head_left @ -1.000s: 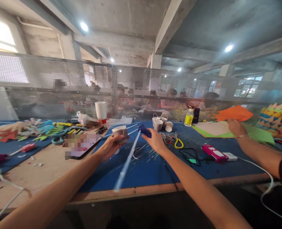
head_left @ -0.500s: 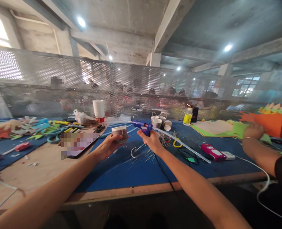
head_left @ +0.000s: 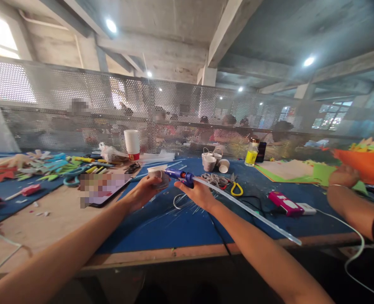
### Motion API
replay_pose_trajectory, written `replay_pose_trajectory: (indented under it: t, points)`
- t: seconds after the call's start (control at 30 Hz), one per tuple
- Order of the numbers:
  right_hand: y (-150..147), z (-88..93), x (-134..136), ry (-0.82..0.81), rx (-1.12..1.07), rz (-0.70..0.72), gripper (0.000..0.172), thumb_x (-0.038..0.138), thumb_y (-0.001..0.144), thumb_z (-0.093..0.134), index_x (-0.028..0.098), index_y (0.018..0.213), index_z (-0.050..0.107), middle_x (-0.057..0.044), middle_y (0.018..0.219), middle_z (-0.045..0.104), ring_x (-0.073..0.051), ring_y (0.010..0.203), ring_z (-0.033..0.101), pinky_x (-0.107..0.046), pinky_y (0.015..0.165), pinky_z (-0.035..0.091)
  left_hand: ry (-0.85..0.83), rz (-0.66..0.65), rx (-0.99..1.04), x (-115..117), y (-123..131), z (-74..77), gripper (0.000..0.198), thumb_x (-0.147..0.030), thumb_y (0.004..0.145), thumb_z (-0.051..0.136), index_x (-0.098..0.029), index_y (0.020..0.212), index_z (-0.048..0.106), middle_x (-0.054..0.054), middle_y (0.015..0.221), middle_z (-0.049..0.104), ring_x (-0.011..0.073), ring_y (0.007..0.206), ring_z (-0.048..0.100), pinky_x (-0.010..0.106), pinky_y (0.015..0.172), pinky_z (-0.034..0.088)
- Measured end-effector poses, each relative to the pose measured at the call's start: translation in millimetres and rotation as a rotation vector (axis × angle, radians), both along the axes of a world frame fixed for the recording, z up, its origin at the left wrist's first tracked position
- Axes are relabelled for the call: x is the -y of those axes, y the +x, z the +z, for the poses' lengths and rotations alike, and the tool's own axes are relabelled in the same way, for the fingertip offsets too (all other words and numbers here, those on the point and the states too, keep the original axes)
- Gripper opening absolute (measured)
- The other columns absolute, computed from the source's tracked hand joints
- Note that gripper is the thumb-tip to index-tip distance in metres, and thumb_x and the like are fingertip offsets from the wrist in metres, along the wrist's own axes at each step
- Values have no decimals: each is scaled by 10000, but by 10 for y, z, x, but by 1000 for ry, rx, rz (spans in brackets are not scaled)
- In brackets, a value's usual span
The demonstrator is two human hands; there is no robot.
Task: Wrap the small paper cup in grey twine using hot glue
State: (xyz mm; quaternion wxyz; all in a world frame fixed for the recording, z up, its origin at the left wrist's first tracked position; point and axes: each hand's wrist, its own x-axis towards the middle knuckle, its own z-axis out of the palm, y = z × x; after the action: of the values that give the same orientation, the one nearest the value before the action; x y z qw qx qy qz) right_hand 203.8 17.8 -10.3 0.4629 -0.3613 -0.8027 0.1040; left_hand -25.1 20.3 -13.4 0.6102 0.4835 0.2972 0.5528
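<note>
Right hand (head_left: 199,195) closed round blue glue gun (head_left: 181,175), long translucent glue stick (head_left: 247,204) protruding rearward, front end at white-rimmed cup (head_left: 158,170), contact unclear, cup gripped by left hand (head_left: 148,189) above blue mat (head_left: 174,232), small cups (head_left: 210,164) beyond, yellow-handled scissors (head_left: 237,189) to the right

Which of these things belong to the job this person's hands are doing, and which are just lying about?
Part of the job:
paper cup, in the left hand
blue glue gun, in the right hand
glue stick, sticking out of the gun's back

Apparently just lying about:
yellow-handled scissors
phone with a lit screen
yellow-labelled bottle
magenta object
</note>
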Motion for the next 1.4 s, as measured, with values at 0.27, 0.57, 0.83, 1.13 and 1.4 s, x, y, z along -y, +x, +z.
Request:
replay_pose_trajectory:
  t: [0.27, 0.57, 0.83, 1.13, 1.4]
  points:
    - [14, -30, -32, 38, 64, -12, 340, 541, 948, 613, 221, 906, 718, -24, 742, 710, -178, 690, 641, -258, 667, 424, 27, -1, -2, -47, -3, -45, 266, -165, 735, 723, -196, 995, 772, 74, 988, 771, 205, 921, 689, 338, 901, 529]
    - [-3, -14, -1, 39, 74, -4, 362, 577, 942, 614, 225, 887, 683, -18, 773, 706, -173, 700, 623, -253, 660, 395, 66, -47, -12, -105, -37, -104, 272, -178, 746, 726, -176, 1015, 765, 90, 1038, 769, 213, 920, 690, 346, 910, 513]
    - [13, 6, 10, 105, 85, 20, 384, 585, 954, 592, 213, 873, 643, -21, 782, 664, -164, 701, 585, -255, 668, 399, 87, -49, -7, -80, -15, -86, 200, -174, 756, 720, -174, 953, 757, 73, 970, 761, 214, 928, 687, 360, 946, 503]
    - [9, -22, -27, 181, 113, 5, 372, 561, 963, 596, 211, 838, 604, -23, 827, 621, -145, 705, 555, -248, 637, 374, 67, -26, -26, -30, -1, -33, 208, -169, 738, 729, -176, 944, 760, 79, 988, 766, 224, 926, 688, 370, 936, 505]
    - [14, -39, -48, 194, 112, 2, 372, 562, 965, 592, 213, 838, 600, -24, 820, 627, -151, 715, 565, -249, 664, 397, 65, -34, -10, -85, -32, -92, 215, -170, 744, 727, -177, 955, 764, 81, 983, 759, 216, 911, 687, 349, 919, 511]
